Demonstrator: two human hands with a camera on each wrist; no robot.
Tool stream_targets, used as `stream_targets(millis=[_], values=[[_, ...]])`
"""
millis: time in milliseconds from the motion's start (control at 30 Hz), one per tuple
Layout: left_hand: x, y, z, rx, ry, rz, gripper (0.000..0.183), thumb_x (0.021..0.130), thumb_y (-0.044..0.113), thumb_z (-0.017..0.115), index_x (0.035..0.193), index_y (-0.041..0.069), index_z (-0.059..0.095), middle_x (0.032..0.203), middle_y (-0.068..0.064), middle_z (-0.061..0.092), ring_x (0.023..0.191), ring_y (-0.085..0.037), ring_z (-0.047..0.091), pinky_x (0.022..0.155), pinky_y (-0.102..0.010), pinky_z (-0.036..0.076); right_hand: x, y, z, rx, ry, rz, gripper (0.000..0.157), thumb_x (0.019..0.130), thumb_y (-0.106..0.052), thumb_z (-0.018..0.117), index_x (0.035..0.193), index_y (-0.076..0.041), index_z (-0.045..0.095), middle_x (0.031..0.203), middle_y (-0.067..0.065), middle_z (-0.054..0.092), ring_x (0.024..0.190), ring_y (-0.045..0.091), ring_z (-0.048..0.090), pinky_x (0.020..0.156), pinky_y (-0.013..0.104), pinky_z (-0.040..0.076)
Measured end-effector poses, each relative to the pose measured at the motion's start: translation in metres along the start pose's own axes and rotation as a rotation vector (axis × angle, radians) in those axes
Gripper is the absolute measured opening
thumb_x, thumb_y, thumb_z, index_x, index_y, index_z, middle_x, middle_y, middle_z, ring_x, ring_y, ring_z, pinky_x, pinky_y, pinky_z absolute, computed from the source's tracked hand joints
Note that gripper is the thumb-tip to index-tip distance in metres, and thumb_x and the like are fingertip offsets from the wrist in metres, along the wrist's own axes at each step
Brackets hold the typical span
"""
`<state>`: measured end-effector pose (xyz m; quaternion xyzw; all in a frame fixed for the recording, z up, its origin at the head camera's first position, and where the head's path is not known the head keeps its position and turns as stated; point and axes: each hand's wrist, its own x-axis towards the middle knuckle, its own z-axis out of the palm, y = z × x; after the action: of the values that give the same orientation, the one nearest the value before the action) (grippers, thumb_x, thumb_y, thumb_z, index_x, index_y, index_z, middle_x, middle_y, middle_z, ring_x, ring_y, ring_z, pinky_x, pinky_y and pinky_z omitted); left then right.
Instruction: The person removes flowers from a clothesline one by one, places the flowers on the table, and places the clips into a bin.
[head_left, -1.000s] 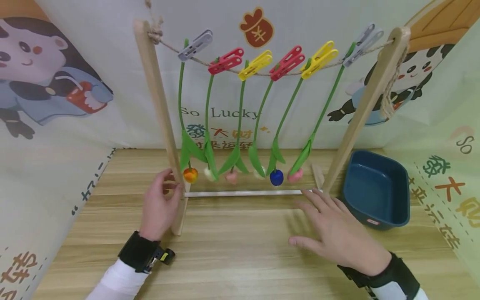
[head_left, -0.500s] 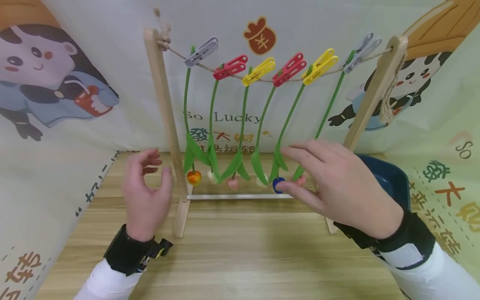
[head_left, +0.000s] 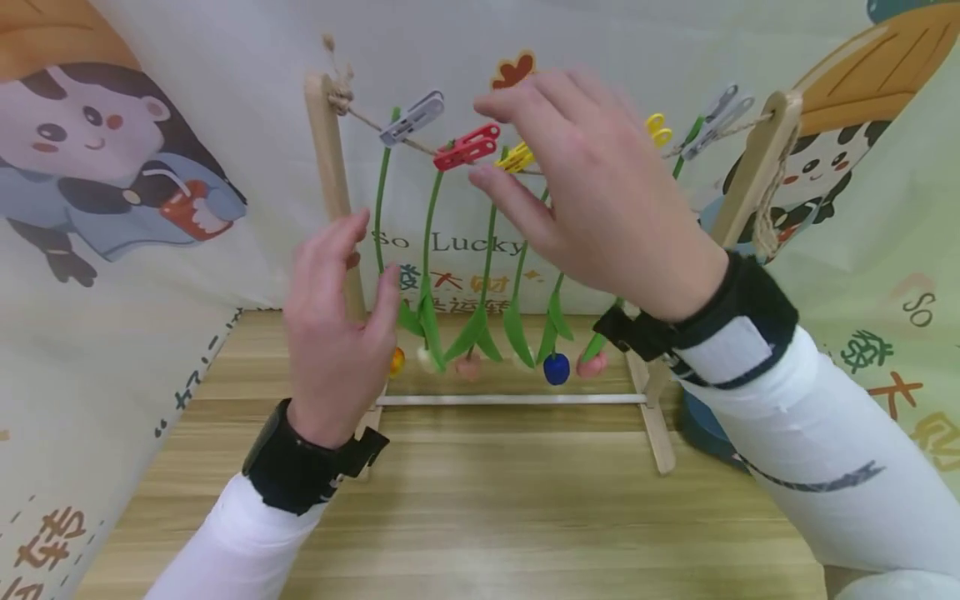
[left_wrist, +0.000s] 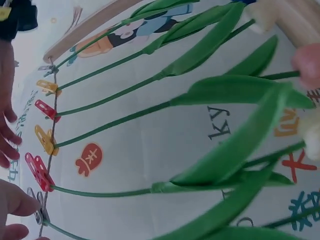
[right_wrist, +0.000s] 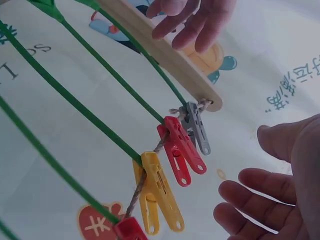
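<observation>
Several artificial tulips hang upside down by clothespins from a rope strung across a wooden frame (head_left: 330,158). My right hand (head_left: 600,183) is raised over the rope, thumb and fingers apart and holding nothing. Nearest to its fingertips are a red clothespin (head_left: 467,147) and a yellow clothespin (head_left: 517,157); in the right wrist view that yellow clothespin (right_wrist: 156,187) stands beside the fingers. My left hand (head_left: 333,333) is up in front of the left post, fingers relaxed and empty, below the grey clothespin (head_left: 411,118) at the rope's left end. The right hand hides part of the other clips.
A white rod (head_left: 510,400) joins the frame's feet on the wood-grain table (head_left: 480,517). To the right, a dark blue basin (head_left: 705,425) is mostly hidden behind my right sleeve. A printed backdrop (head_left: 262,50) surrounds the frame.
Both hands have risen. My left hand left the frame's left post and moved up; my right hand went from near the rod up and leftward to the clothespins. The tulips hang as before.
</observation>
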<state>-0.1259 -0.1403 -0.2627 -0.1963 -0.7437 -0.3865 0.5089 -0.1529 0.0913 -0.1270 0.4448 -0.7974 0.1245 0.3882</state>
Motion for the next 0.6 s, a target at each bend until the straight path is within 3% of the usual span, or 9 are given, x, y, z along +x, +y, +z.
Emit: stream_targets(millis=[133, 300, 433, 600], values=[[0.008, 0.002, 0.011, 0.018, -0.029, 0.004, 0.051, 0.100, -0.005, 0.066, 0.149, -0.007, 0.053, 0.150, -0.022, 0.057, 0.139, -0.032, 0.053, 0.113, -0.042, 0.046, 0.029, 0.007, 0.010, -0.018, -0.092, 0.076, 0.047, 0.111, -0.034, 0.057, 0.143, 0.001, 0.062, 0.139, 0.017, 0.066, 0.129, 0.036, 0.056, 0.114, 0.046, 0.042], [0.012, -0.001, 0.019, 0.059, -0.086, -0.025, 0.056, 0.103, -0.005, 0.062, 0.155, -0.008, 0.044, 0.156, -0.025, 0.050, 0.149, -0.028, 0.045, 0.123, -0.038, 0.035, 0.054, 0.011, 0.023, 0.015, -0.223, 0.150, 0.049, 0.112, -0.035, 0.055, 0.145, 0.001, 0.061, 0.137, 0.015, 0.068, 0.126, 0.032, 0.060, 0.111, 0.042, 0.044], [0.014, -0.003, 0.021, 0.084, -0.096, -0.054, 0.054, 0.104, -0.007, 0.058, 0.156, -0.009, 0.043, 0.151, -0.027, 0.053, 0.139, -0.032, 0.055, 0.117, -0.039, 0.044, 0.063, 0.011, 0.029, 0.114, -0.251, 0.204, 0.039, 0.112, -0.027, 0.057, 0.139, 0.000, 0.065, 0.128, 0.010, 0.072, 0.118, 0.023, 0.064, 0.101, 0.035, 0.049], [0.012, -0.004, 0.021, 0.168, -0.085, -0.080, 0.049, 0.105, -0.007, 0.058, 0.153, -0.008, 0.049, 0.138, -0.027, 0.062, 0.117, -0.035, 0.067, 0.100, -0.041, 0.058, 0.065, 0.011, 0.031, 0.174, -0.245, 0.223, 0.029, 0.112, -0.019, 0.056, 0.130, -0.001, 0.070, 0.121, 0.007, 0.074, 0.105, 0.017, 0.065, 0.093, 0.031, 0.049]])
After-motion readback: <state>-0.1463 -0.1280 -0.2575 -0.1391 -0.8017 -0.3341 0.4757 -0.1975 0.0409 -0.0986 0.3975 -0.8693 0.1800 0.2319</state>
